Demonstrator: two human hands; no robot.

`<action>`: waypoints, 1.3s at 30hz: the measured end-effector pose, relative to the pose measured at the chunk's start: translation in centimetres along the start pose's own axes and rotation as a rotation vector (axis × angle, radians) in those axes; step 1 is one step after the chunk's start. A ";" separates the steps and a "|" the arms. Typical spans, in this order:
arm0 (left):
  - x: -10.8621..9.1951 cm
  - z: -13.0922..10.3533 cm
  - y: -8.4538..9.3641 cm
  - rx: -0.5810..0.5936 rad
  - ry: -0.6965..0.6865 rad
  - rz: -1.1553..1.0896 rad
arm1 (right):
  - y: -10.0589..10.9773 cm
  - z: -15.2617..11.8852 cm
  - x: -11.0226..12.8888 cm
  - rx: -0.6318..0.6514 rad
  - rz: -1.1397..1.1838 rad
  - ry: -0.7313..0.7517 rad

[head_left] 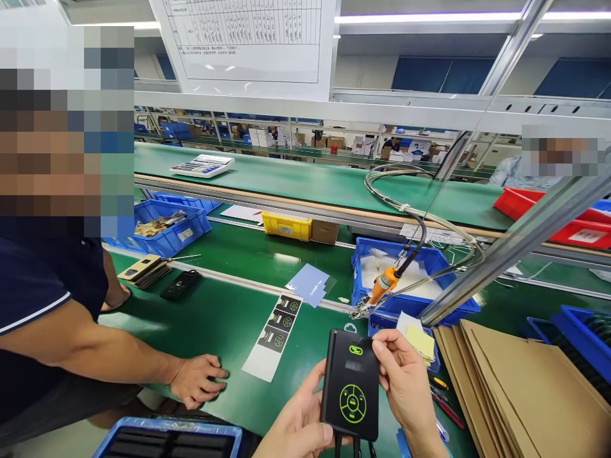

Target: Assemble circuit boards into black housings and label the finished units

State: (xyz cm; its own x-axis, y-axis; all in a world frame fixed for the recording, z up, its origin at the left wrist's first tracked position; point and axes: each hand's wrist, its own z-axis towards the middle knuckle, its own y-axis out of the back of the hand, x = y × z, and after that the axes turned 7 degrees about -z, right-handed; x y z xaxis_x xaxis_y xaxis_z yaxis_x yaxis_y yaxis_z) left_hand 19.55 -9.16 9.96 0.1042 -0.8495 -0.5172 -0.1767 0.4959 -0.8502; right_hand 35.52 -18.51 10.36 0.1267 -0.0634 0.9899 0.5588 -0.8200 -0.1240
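A black handheld controller [351,385] with green printed markings, a small grey display window and a round button pad faces me, dark cables leaving its lower end. Wrapped round its lower left side is my left hand [300,416], thumb on the front edge. My right hand [403,381] has thumb and forefinger closed at the controller's upper right corner; whether a thin film is between them I cannot make out. Just beyond lies a sheet of black labels [279,324] with matching green patterns on white backing.
At left, a co-worker's hand [199,380] rests on the green bench. An orange electric screwdriver [384,286] hangs above a blue bin [360,261]. Cardboard sheets [520,388] stand at right. A blue tray [233,432] of black parts sits front left. Another black device [180,285] lies farther back.
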 end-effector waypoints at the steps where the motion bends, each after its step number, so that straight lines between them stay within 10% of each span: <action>1: 0.0 0.0 0.0 -0.008 0.004 0.003 | 0.0 0.0 0.0 0.000 -0.002 0.001; 39: 0.4 -0.9 -0.4 0.055 -0.085 0.077 | -0.8 -1.7 2.6 -0.117 -0.264 0.124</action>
State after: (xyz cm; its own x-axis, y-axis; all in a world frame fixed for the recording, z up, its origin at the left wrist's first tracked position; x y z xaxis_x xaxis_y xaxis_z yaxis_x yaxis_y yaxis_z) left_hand 18.82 -9.87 10.16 0.1752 -0.7915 -0.5854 -0.1339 0.5700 -0.8107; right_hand 34.03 -18.96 13.15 -0.1154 0.0979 0.9885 0.4598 -0.8768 0.1405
